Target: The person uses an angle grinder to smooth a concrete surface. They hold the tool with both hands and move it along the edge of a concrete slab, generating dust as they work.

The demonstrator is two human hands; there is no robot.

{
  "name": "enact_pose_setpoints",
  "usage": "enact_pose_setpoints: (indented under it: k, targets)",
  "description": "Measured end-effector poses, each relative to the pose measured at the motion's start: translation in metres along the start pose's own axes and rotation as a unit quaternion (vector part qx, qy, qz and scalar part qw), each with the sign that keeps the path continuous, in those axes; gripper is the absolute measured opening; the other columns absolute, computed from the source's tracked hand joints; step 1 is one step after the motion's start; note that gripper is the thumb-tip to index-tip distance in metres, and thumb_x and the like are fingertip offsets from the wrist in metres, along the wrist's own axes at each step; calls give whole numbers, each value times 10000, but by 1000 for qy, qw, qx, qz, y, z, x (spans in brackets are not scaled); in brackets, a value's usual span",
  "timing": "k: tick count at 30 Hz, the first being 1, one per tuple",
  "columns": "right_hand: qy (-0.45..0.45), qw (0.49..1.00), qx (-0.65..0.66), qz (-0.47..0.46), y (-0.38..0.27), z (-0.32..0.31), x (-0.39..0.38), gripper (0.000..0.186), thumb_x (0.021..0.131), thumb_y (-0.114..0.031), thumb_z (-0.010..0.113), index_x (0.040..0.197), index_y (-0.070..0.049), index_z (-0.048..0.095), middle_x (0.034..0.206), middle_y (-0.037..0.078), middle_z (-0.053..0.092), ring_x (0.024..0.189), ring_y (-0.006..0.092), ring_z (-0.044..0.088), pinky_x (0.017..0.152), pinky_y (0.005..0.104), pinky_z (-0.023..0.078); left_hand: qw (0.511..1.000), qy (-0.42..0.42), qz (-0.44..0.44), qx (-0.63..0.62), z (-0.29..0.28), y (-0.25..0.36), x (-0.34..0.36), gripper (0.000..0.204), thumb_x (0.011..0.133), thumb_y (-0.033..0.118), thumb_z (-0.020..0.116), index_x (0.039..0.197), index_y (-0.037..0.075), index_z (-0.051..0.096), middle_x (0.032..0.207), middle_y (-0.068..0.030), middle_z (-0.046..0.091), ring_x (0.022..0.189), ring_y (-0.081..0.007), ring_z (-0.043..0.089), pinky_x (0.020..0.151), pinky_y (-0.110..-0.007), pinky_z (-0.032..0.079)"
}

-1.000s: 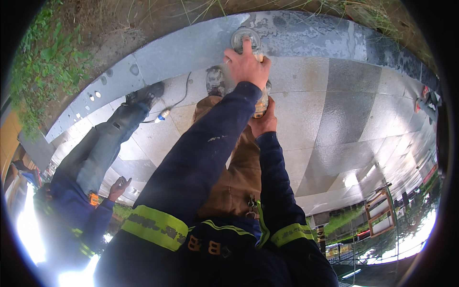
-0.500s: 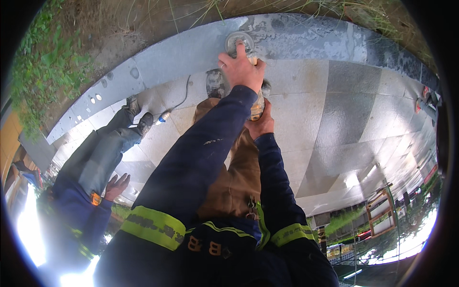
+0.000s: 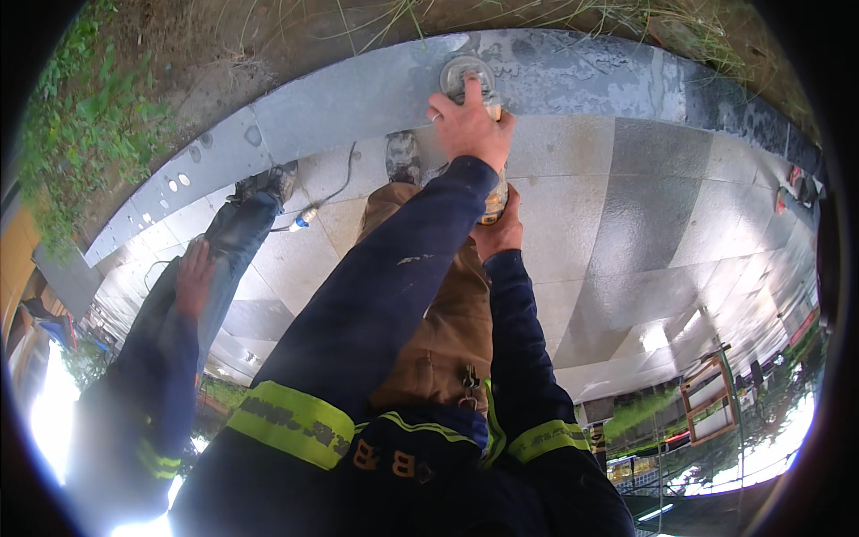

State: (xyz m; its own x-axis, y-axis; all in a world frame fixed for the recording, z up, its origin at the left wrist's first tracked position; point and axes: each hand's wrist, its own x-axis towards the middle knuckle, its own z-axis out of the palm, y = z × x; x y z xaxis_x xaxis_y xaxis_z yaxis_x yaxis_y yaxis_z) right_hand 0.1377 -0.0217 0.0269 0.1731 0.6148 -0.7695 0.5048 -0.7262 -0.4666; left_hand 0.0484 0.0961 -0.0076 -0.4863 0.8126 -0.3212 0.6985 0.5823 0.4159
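Note:
A yellow and black angle grinder (image 3: 493, 211) with a round grey head rests on the grey stone kerb (image 3: 358, 85), lined up away from me. My left hand (image 3: 476, 130) is closed over its front end, with one finger stretched onto the round head. Behind it, my right hand (image 3: 503, 231) wraps round the rear of the yellow body. The underside of the head and its disc are hidden. Under the grinder the kerb looks wet and blotchy, smoother to the left and more mottled to the right.
Beside me on the left stands a co-worker, with jeans (image 3: 234, 237) and a lowered hand (image 3: 193, 277). A dark cable with a blue and white connector (image 3: 306, 217) lies on the paving (image 3: 564, 206). Soil and green plants (image 3: 94, 116) border the kerb's far side.
Both my hands and the grinder have slid a little to the right along the kerb. The co-worker's legs have shifted and their hand has moved up and left.

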Motion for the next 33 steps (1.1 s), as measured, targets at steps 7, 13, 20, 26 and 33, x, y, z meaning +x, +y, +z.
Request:
enact_pose_setpoints:
  k: [7,13,20,26,33]
  targets:
    - [-31,999,-38,18,-4,2,1,820,701,-147,770,1397,-163,337,1089,222,680,1044,417,643,878,444,530,1000,-1,-14,-4,0,-2,2,768,698,287,782,1367,136,437,1110,-275,349,1007,-480,399,918,-532,396]
    - [-28,999,-5,-16,2,-1,-2,826,702,-153,771,1404,-167,335,1078,232,679,1040,420,644,875,446,529,1000,7,-2,-19,-1,-2,-4,778,695,291,794,1366,133,435,1108,-260,350,1016,-482,408,914,-521,408]
    - [-10,1000,-8,-15,7,4,1,853,687,-146,782,1411,-173,332,1079,241,677,1036,423,645,868,453,531,999,-1,26,-38,-1,-2,-3,749,708,292,786,1356,122,448,1115,-260,349,1025,-487,410,916,-530,407]
    - [-25,1000,-12,1,5,0,-1,856,684,-141,786,1409,-167,331,1087,240,676,1037,424,644,865,454,533,998,-28,-50,3,0,0,-5,746,706,289,785,1352,119,455,1122,-269,351,1029,-483,407,914,-544,401]
    - [-26,999,-19,-9,3,2,4,849,686,-149,797,1400,-157,337,1096,233,676,1044,414,647,870,453,533,998,66,25,-6,2,-1,-1,751,688,284,795,1340,116,462,1107,-271,360,1020,-480,409,907,-537,409]
